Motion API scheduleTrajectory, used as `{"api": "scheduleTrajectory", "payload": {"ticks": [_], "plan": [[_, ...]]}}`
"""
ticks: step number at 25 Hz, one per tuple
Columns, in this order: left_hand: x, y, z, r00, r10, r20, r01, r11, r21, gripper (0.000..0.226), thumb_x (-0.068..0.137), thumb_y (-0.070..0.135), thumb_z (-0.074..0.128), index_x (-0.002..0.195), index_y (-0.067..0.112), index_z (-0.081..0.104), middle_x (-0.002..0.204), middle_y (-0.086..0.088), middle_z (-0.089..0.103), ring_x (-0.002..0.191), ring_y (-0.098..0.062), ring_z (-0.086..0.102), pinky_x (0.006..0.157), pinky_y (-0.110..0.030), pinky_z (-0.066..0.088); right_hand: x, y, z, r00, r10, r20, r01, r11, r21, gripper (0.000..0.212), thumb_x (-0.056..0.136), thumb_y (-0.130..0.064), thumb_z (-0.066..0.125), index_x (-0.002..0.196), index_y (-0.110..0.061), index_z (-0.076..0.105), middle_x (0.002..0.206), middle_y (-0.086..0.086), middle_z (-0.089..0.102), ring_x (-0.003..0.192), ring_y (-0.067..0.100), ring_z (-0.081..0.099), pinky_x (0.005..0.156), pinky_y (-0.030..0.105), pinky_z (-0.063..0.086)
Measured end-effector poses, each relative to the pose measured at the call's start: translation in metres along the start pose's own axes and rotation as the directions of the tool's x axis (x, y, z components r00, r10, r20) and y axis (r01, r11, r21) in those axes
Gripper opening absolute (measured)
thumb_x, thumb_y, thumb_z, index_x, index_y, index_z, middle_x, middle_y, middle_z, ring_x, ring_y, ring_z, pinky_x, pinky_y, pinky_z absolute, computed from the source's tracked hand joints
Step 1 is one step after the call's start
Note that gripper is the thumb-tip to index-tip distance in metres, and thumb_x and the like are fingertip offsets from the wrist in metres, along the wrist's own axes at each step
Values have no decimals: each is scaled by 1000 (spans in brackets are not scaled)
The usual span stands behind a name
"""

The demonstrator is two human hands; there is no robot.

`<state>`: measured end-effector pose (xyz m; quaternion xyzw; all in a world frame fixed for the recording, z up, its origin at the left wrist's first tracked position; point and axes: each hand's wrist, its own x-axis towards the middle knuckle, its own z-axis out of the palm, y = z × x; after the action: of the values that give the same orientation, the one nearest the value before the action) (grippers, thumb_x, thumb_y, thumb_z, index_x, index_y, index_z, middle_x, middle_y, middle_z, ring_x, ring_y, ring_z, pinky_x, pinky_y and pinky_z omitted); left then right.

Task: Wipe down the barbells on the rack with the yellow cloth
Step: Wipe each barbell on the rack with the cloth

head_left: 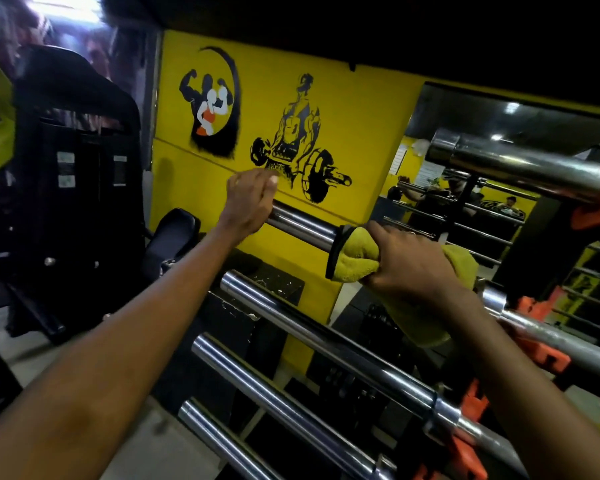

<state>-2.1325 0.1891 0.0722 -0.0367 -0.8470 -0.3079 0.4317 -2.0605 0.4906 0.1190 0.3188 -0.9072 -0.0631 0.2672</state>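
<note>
gripping yellow cloth [355, 256] under right hand [407, 261]

Five chrome barbells [302, 225] lie across the rack. One yellow cloth [355, 256] is present. Two hands are visible: left hand [252, 199], right hand [407, 259].
</note>
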Motion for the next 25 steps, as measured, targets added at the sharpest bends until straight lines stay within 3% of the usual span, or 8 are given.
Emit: {"api": "scheduleTrajectory", "payload": {"ticks": [2, 4, 7, 11, 16, 20, 22, 25], "plan": [[-50, -23, 8, 981, -106, -160, 97, 993, -65, 47, 104, 36, 30, 148, 21, 34, 155, -4, 31, 140, -15, 28, 113, -35, 12, 7, -13, 5, 1000, -11, -23, 10, 998, -59, 76, 82, -74, 51, 142, -28, 39, 119, 3, 65, 97, 27, 66, 82, 38, 51], [-109, -32, 27, 978, -200, -51, 194, 975, -108, 54, 103, 40, 32, 154, 27, 18, 161, 0, 14, 143, -17, 18, 113, -40, 8, 21, -29, 11, 1000, -12, -18, 10, 997, -73, 82, 80, -77, 44, 142, -25, 38, 120, 6, 63, 102, 30, 65, 90, 45, 51], [-164, -31, 63, 974, -143, 176, 138, 990, 42, 59, 98, 52, 18, 149, 27, 34, 158, -1, 28, 146, -17, 18, 117, -46, -1, 52, -55, 18, 1000, 4, -15, -5, 997, -78, 75, 83, -69, 56, 138, -21, 40, 120, 8, 62, 106, 32, 63, 95, 48, 50], [-169, -33, 72, 996, -62, 67, 54, 992, 115, 54, 100, 42, 19, 130, 20, 58, 137, -1, 55, 141, -18, 31, 114, -34, 2, 97, -90, 33, 1000, -11, -28, 9, 997, -80, 72, 82, -61, 60, 136, -18, 42, 121, 11, 61, 107, 34, 62, 93, 49, 50], [-174, -48, 70, 996, 14, 84, -25, 991, 128, 42, 101, 39, 24, 114, 21, 60, 125, -3, 59, 137, -23, 35, 115, -46, 12, 144, -110, 34, 978, -203, 49, 205, 978, -44, 72, 83, -44, 67, 146, -25, 39, 138, 6, 56, 115, 30, 61, 90, 42, 52], [-159, -35, 64, 982, -54, 182, 17, 980, 200, 49, 98, 41, 25, 114, 15, 63, 125, -9, 61, 133, -31, 41, 117, -53, 10, 128, -94, 25, 927, -356, 120, 365, 929, -66, 65, 88, -41, 64, 149, -34, 42, 162, -4, 29, 134, 27, 49, 109, 46, 40], [-154, -36, 60, 975, -39, 221, 9, 991, 132, 61, 95, 46, 23, 129, 8, 56, 134, -19, 54, 134, -39, 41, 115, -60, 16, 97, -76, 20, 946, -314, 87, 317, 948, -32, 65, 89, -48, 65, 149, -39, 41, 163, -7, 28, 134, 26, 48, 111, 47, 37], [-133, -22, 44, 967, -221, 127, 249, 929, -275, 59, 97, 54, 28, 152, 32, 21, 158, -7, 24, 142, -28, 29, 114, -58, 25, 42, -42, 5, 982, -179, 56, 180, 984, 1, 73, 88, -57, 63, 152, -42, 32, 161, -7, 31, 134, 26, 50, 112, 48, 37]]}}
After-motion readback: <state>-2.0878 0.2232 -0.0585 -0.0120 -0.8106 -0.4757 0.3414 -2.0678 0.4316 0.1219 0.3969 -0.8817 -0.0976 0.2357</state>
